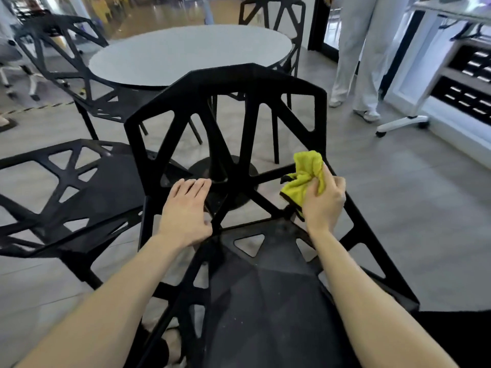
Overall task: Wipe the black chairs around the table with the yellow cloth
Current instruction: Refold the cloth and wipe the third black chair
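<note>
The right hand (322, 201) pinches the bunched yellow cloth (308, 176) between thumb and fingers against a strut of the nearest black chair (225, 123), at 3 o'clock from the left hand (186, 208), whose fingers lie flat and together on the chair frame. The round table (186, 51) stands at 12 o'clock.

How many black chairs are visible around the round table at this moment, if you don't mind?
4: nearest chair under both hands, left chair beside it, far-left chair, far chair behind the table. Others may be out of frame.
</note>
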Demonstrator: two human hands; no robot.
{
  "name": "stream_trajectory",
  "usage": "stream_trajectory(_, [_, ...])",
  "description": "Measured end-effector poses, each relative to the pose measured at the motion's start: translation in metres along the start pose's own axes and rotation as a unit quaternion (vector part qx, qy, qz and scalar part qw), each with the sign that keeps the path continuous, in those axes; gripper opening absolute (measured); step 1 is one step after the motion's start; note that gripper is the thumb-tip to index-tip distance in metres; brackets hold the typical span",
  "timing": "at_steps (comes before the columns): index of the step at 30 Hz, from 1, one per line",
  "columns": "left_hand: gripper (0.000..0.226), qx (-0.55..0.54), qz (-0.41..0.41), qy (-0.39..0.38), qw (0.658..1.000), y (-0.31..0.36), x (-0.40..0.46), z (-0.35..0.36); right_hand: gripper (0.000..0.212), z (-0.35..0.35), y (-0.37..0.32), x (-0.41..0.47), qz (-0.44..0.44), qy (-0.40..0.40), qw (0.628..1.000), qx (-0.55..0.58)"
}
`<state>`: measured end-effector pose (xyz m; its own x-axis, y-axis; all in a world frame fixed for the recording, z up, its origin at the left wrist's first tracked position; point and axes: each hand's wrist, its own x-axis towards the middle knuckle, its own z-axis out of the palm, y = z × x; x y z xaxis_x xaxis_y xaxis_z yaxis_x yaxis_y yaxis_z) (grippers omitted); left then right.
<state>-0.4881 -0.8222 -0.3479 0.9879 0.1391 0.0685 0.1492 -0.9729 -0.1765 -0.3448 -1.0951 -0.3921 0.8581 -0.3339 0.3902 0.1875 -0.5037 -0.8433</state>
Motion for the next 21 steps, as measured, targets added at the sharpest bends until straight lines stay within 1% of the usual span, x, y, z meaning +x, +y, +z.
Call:
stream_trajectory(1, [0.106,0.001,-0.003,0.007,1.000,0.000,0.001,0.002,0.047,0.009,-0.004,-0.009,0.008,0.003,1.000,0.013])
stream_trajectory(2, [0.106,0.000,-0.005,0.013,1.000,0.001,0.002,0.003,0.049,0.022,-0.008,-0.027,0.008,-0.023,0.999,0.025])
stream_trajectory(3, [0.108,-0.001,-0.005,0.015,1.000,0.001,0.003,0.003,0.050,0.036,-0.013,-0.050,-0.005,-0.075,0.997,0.025])
stream_trajectory(5, [0.110,-0.001,-0.005,0.018,1.000,0.000,0.004,0.003,0.046,0.048,-0.021,-0.093,-0.055,-0.210,0.976,0.009])
stream_trajectory(6, [0.110,0.001,-0.005,0.021,1.000,0.000,0.004,0.003,0.044,0.045,-0.022,-0.098,-0.065,-0.248,0.966,0.006])
stream_trajectory(7, [0.111,0.003,-0.005,0.023,1.000,0.000,0.004,0.004,0.043,0.035,-0.025,-0.089,-0.050,-0.244,0.968,0.019])
stream_trajectory(8, [0.111,0.005,-0.008,0.025,1.000,0.001,0.003,0.004,0.042,0.024,-0.027,-0.072,-0.027,-0.195,0.980,0.027])
stream_trajectory(9, [0.112,0.008,-0.012,0.026,1.000,0.002,0.003,0.004,0.040,0.011,-0.029,-0.051,-0.005,-0.118,0.993,0.031])
stream_trajectory(10, [0.112,0.010,-0.018,0.026,0.999,0.004,0.002,0.005,0.038,-0.002,-0.031,-0.029,0.013,-0.040,0.999,0.029])
stream_trajectory(11, [0.112,0.010,-0.023,0.028,0.999,0.005,0.003,0.005,0.036,-0.014,-0.030,-0.008,0.036,0.023,0.999,0.024])
stream_trajectory(12, [0.112,0.007,-0.028,0.032,0.999,0.005,0.002,0.006,0.034,-0.020,-0.029,0.008,0.058,0.052,0.997,0.018])
stream_trajectory(13, [0.111,0.007,-0.030,0.036,0.999,0.006,0.002,0.006,0.031,-0.020,-0.027,0.016,0.070,0.054,0.996,0.003])
stream_trajectory(14, [0.111,0.007,-0.030,0.038,0.999,0.007,0.002,0.006,0.027,-0.016,-0.025,0.013,0.072,0.030,0.997,-0.016])
stream_trajectory(16, [0.111,0.005,-0.027,0.034,0.999,0.006,0.003,0.005,0.021,0.000,-0.013,-0.013,0.081,-0.068,0.993,-0.053])
stream_trajectory(18, [0.111,-0.001,-0.028,0.028,0.999,0.005,0.002,0.003,0.021,0.008,0.001,-0.041,0.112,-0.168,0.976,-0.080])
stream_trajectory(19, [0.112,0.000,-0.030,0.025,0.999,0.005,0.002,0.001,0.022,0.007,0.006,-0.049,0.132,-0.204,0.966,-0.088])
stream_trajectory(20, [0.112,0.001,-0.029,0.020,0.999,0.006,0.001,0.000,0.025,0.003,0.008,-0.053,0.140,-0.224,0.960,-0.097])
stream_trajectory(21, [0.112,0.001,-0.025,0.015,1.000,0.006,0.001,0.000,0.029,-0.003,0.005,-0.054,0.132,-0.226,0.960,-0.101])
